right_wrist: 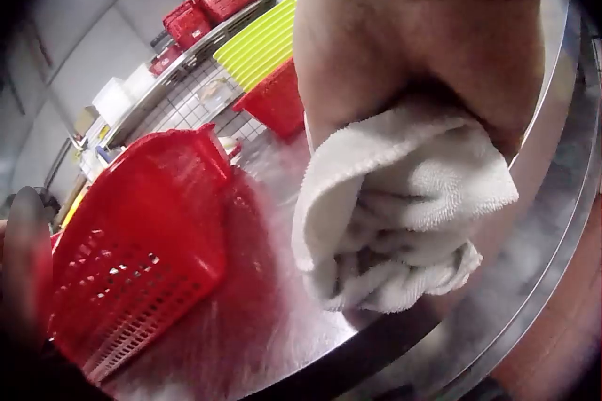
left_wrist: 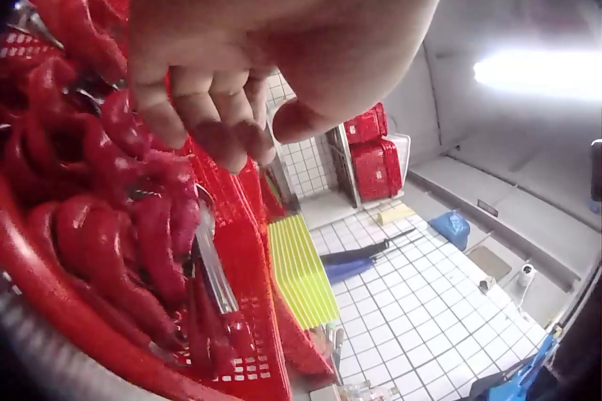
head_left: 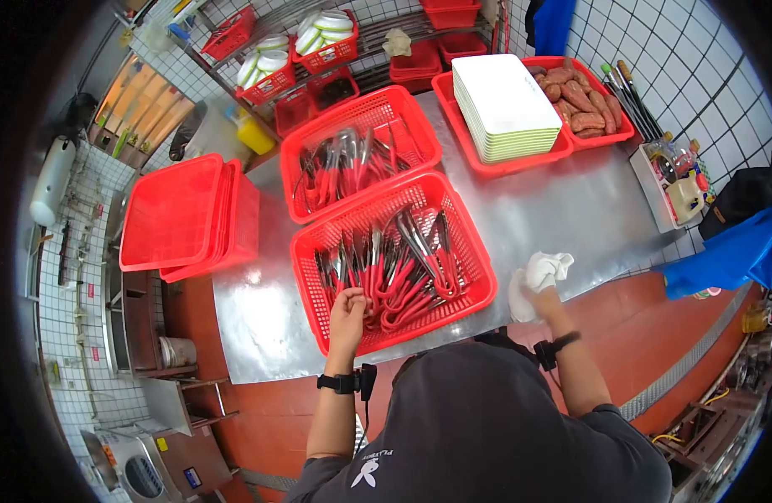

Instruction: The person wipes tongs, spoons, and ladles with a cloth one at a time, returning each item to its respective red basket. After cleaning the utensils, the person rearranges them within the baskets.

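My left hand (head_left: 347,320) hangs over the near-left rim of a red perforated basket (head_left: 478,295), fingers loosely curled and nothing showing between them. Inside the basket lies a heap of metal tongs (head_left: 398,272) with red handles, which also crowd beside the hand in the left wrist view, where one handle loop (left_wrist: 99,241) is near. Over by the table's front right edge, my right hand (right_wrist: 414,34) grips a bunched white towel (right_wrist: 404,204). Part of the towel drapes down; the right fingers are hidden in its folds.
Behind is a second red basket (head_left: 428,142) of tongs. Stacked red bins (head_left: 172,214) stand at the left. A pile of white-topped trays (head_left: 507,96) and a bin of sweet potatoes (head_left: 583,105) sit at the back right. A caddy (head_left: 658,189) stands at the metal table's (head_left: 587,226) right end.
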Action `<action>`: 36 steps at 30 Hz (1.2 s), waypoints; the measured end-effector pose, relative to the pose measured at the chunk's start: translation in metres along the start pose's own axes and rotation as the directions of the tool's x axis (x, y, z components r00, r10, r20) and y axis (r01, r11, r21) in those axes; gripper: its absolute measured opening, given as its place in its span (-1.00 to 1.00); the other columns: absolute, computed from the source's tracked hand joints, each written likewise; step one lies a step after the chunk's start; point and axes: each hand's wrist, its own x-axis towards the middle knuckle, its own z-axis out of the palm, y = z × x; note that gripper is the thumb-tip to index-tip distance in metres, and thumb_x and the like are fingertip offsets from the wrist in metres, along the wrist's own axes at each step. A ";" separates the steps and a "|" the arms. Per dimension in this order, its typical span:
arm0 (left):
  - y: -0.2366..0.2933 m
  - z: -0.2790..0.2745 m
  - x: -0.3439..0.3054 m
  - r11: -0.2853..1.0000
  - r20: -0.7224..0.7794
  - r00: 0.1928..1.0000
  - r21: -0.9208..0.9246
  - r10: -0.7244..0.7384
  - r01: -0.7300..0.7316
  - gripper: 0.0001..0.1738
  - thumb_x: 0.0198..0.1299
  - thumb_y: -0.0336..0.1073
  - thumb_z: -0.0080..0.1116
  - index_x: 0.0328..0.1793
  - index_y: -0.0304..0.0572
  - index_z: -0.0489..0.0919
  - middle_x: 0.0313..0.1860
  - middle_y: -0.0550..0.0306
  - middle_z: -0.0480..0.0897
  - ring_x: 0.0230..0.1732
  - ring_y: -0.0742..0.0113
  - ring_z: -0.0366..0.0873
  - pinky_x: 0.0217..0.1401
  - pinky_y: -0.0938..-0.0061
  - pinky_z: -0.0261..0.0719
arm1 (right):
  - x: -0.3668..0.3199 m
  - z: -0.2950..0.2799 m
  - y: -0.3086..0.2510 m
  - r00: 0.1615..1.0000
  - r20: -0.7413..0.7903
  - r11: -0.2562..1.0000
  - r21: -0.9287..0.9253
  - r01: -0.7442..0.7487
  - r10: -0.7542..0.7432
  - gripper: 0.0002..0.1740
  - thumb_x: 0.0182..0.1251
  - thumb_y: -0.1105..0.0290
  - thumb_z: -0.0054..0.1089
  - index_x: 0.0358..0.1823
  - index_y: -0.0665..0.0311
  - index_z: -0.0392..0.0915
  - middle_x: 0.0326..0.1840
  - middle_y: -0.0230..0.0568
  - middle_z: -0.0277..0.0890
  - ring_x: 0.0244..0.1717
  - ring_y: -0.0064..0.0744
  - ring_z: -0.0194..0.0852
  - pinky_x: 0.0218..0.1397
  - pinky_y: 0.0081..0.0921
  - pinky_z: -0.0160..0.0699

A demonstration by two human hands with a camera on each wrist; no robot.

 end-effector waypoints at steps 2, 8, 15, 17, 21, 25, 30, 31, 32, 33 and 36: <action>0.002 0.000 0.004 1.000 -0.012 1.000 0.019 0.017 -0.017 -0.78 0.41 -0.36 0.01 0.12 -0.25 0.46 -0.23 0.20 0.62 -0.30 0.50 0.55 -0.19 0.60 0.51 | 0.003 0.000 -0.001 1.000 0.021 0.999 -0.032 -0.012 0.013 -0.12 0.13 0.29 0.40 0.43 0.46 0.17 0.35 0.05 0.38 0.40 -0.11 0.31 0.41 -0.36 0.27; 0.009 0.001 0.031 0.996 0.015 0.999 0.079 0.049 -0.050 -0.80 0.40 -0.38 0.00 0.09 -0.25 0.46 -0.23 0.20 0.62 -0.28 0.48 0.55 -0.17 0.58 0.51 | 0.010 -0.005 0.003 0.999 0.039 0.999 -0.043 -0.024 0.025 -0.11 0.10 0.22 0.42 0.41 0.47 0.21 0.35 0.08 0.39 0.38 -0.06 0.34 0.40 -0.37 0.29; 0.045 -0.002 0.104 0.977 0.032 0.994 0.183 0.108 -0.112 -0.82 0.39 -0.43 0.01 0.06 -0.30 0.49 -0.24 0.18 0.62 -0.24 0.48 0.57 -0.16 0.60 0.57 | 0.008 -0.007 -0.019 0.987 0.047 0.980 -0.136 -0.143 0.151 -0.04 0.10 0.22 0.44 0.45 0.48 0.12 0.37 0.12 0.36 0.40 -0.03 0.32 0.40 -0.36 0.29; 0.051 -0.007 0.146 0.955 0.060 0.986 0.245 0.157 -0.167 -0.81 0.38 -0.43 0.02 0.06 -0.28 0.49 -0.24 0.19 0.62 -0.24 0.50 0.57 -0.17 0.62 0.55 | 0.008 -0.014 -0.032 0.969 0.080 0.962 -0.168 -0.217 0.232 -0.02 0.09 0.22 0.46 0.45 0.49 0.11 0.39 0.16 0.33 0.41 -0.02 0.29 0.40 -0.35 0.30; 0.067 0.006 0.234 0.807 0.119 0.959 0.520 0.257 -0.281 -0.76 0.28 -0.34 0.10 0.02 -0.29 0.55 -0.25 0.04 0.66 -0.25 0.31 0.62 -0.14 0.49 0.58 | 0.014 -0.015 -0.032 0.952 0.113 0.944 -0.205 -0.259 0.285 0.02 0.09 0.22 0.46 0.47 0.48 0.04 0.41 0.14 0.29 0.44 -0.04 0.25 0.42 -0.36 0.28; 0.032 0.013 0.332 0.261 0.303 0.903 0.885 0.305 -0.386 -0.61 0.12 -0.17 0.21 -0.03 -0.32 0.64 -0.18 -0.20 0.70 -0.14 -0.05 0.68 0.00 0.22 0.59 | 0.016 -0.003 0.000 0.996 -0.005 0.989 -0.124 -0.084 0.084 -0.11 0.07 0.22 0.49 0.36 0.45 0.23 0.29 0.16 0.40 0.36 0.01 0.34 0.37 -0.23 0.35; 0.003 0.019 0.381 0.424 0.201 0.979 0.884 0.033 -0.196 -0.66 -0.02 -0.17 0.31 -0.16 -0.22 0.69 -0.24 -0.18 0.72 -0.13 -0.07 0.69 -0.01 0.21 0.60 | 0.015 0.004 0.012 0.998 -0.049 0.999 -0.013 -0.041 0.041 -0.13 0.05 0.33 0.50 0.36 0.43 0.24 0.27 0.07 0.42 0.34 -0.05 0.36 0.37 -0.25 0.35; -0.002 0.016 0.385 0.445 0.202 0.979 0.876 0.011 -0.186 -0.67 -0.06 -0.19 0.34 -0.18 -0.21 0.69 -0.28 -0.19 0.72 -0.15 -0.09 0.68 -0.02 0.20 0.60 | 0.016 0.003 0.009 0.997 -0.062 0.999 0.001 -0.043 0.043 -0.14 0.04 0.35 0.50 0.35 0.43 0.24 0.26 0.05 0.43 0.33 -0.07 0.36 0.37 -0.26 0.35; -0.006 0.012 0.388 0.465 0.200 0.980 0.869 -0.012 -0.171 -0.67 -0.09 -0.20 0.38 -0.20 -0.20 0.69 -0.31 -0.19 0.71 -0.16 -0.12 0.68 -0.04 0.20 0.61 | 0.016 0.001 0.008 0.997 -0.058 0.999 0.001 -0.051 0.051 -0.14 0.04 0.35 0.50 0.35 0.43 0.24 0.26 0.05 0.43 0.33 -0.07 0.36 0.37 -0.26 0.35; -0.003 0.012 0.387 0.489 0.189 0.981 0.860 -0.046 -0.143 -0.66 -0.13 -0.21 0.43 -0.23 -0.21 0.64 -0.29 -0.19 0.71 -0.14 -0.10 0.68 -0.04 0.22 0.60 | 0.017 0.000 0.007 0.998 -0.025 0.998 0.017 -0.057 0.058 -0.14 0.04 0.35 0.50 0.36 0.42 0.23 0.27 0.05 0.43 0.33 -0.07 0.36 0.38 -0.26 0.34; 0.012 0.021 0.363 0.381 0.126 0.981 0.908 0.149 -0.174 -0.57 -0.12 -0.17 0.45 -0.19 -0.22 0.54 -0.28 -0.22 0.69 -0.12 -0.11 0.68 -0.04 0.21 0.60 | 0.020 -0.003 0.003 0.994 0.048 0.995 0.008 -0.098 0.098 -0.06 0.04 0.36 0.48 0.42 0.45 0.14 0.34 0.06 0.36 0.40 -0.07 0.29 0.41 -0.30 0.30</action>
